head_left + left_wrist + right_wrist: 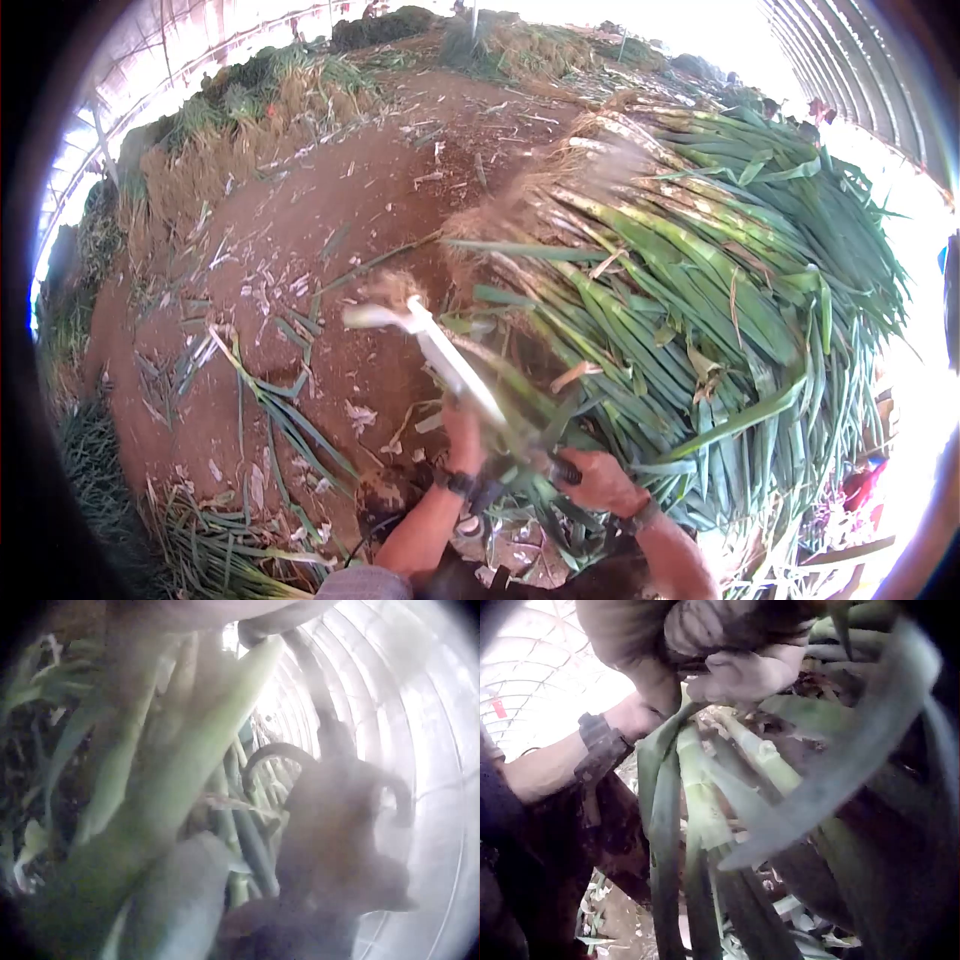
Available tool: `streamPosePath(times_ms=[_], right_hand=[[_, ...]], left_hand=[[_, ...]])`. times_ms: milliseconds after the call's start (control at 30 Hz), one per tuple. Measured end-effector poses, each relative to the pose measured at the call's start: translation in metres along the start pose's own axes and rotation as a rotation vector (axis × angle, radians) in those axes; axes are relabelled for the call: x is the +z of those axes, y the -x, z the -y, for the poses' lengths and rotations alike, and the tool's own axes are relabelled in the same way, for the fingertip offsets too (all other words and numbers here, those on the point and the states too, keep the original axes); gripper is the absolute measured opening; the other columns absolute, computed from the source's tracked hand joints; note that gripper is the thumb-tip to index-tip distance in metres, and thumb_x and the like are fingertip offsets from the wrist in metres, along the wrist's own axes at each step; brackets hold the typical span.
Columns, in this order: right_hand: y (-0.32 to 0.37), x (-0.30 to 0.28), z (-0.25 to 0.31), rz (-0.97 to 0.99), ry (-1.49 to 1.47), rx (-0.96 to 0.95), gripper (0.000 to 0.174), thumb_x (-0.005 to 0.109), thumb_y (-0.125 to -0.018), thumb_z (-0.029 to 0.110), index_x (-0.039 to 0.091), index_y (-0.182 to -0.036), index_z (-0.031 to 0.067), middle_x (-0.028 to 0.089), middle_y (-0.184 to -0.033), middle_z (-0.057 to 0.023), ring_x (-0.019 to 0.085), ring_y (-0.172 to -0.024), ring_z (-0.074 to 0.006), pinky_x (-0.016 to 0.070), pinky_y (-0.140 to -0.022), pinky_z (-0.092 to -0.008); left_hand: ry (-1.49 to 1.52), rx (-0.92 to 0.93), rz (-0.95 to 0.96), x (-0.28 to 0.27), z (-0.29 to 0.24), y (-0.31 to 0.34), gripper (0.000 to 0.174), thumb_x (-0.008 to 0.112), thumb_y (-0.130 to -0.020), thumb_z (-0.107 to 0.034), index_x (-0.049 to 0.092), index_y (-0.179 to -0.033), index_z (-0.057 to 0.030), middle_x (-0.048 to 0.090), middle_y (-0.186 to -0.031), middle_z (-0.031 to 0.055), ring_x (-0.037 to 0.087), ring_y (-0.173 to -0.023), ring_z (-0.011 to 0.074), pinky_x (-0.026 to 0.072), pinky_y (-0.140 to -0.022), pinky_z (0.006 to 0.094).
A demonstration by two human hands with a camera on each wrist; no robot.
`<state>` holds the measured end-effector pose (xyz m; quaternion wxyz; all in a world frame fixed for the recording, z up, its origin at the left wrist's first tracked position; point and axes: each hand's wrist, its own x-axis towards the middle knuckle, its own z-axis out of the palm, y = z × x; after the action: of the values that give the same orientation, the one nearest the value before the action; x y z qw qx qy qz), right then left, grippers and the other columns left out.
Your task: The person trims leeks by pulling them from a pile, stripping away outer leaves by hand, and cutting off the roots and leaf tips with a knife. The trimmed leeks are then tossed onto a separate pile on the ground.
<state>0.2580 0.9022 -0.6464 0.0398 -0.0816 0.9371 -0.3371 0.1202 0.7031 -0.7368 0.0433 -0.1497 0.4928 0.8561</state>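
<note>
In the head view my left hand [463, 438] grips a long green onion [455, 365] around its stalk. Its white shaft slants up and left to a blurred root end, with a loose pale strip of skin beside it. Green leaves hang below the hands in the right wrist view, where a stalk [697, 776] passes under the fingers. My right hand [603, 482] is curled round a short dark handle-like piece [566, 470] next to the leaves; I cannot tell what it is. Up close, a pale green stalk [202, 750] fills much of the left wrist view.
A big heap of green onions [690, 270] lies to the right, roots toward the middle. Cut leaves [275, 395] and peeled scraps litter the brown soil [370, 170]. More bundles [225, 140] line the far left, under an arched cover [840, 70].
</note>
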Motion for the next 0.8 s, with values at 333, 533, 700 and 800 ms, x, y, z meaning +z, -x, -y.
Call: streamPosePath(times_ms=[333,533,700,800], right_hand=[[0.022,-0.026,0.001,-0.17,-0.109,0.136,0.035,0.074,-0.078,0.02,0.065,-0.106,0.0008,0.067,-0.086,-0.0236,0.067,-0.082,-0.0399,0.0546,-0.071,-0.0421],[0.034,-0.011,0.013,-0.298,0.014,0.161,0.033,0.074,-0.08,0.022,0.066,-0.104,0.0015,0.066,-0.079,-0.0223,0.067,-0.075,-0.0391,0.0531,-0.067,-0.043],[0.028,-0.01,0.054,-0.193,0.108,-0.009,0.036,0.074,-0.078,0.021,0.065,-0.11,0.0053,0.068,-0.087,-0.019,0.067,-0.082,-0.0381,0.0535,-0.07,-0.0438],[0.013,-0.011,0.068,-0.194,0.192,-0.042,0.039,0.074,-0.077,0.02,0.064,-0.112,0.0068,0.068,-0.089,-0.0189,0.067,-0.083,-0.0378,0.0535,-0.072,-0.0449]], left_hand=[[-0.881,0.602,0.107,0.008,0.022,-0.035,0.051,0.064,-0.09,-0.014,0.047,-0.136,-0.0033,0.037,-0.138,0.016,0.037,-0.132,0.0284,0.036,-0.108,0.0421],[0.315,-0.178,0.359,0.032,-0.014,0.009,0.021,0.051,-0.093,-0.011,0.057,-0.113,-0.0085,0.062,-0.085,0.0057,0.063,-0.083,0.0225,0.0542,-0.079,0.0411],[0.52,-0.359,0.307,0.009,-0.058,0.045,0.035,0.042,-0.098,-0.046,0.054,-0.085,-0.0152,0.045,-0.063,-0.0003,0.047,-0.06,0.0159,0.041,-0.056,0.034],[0.529,-0.396,0.281,0.009,-0.071,0.06,0.049,0.036,-0.097,-0.057,0.051,-0.075,-0.0157,0.037,-0.055,-0.0012,0.04,-0.053,0.0157,0.0362,-0.051,0.0337]])
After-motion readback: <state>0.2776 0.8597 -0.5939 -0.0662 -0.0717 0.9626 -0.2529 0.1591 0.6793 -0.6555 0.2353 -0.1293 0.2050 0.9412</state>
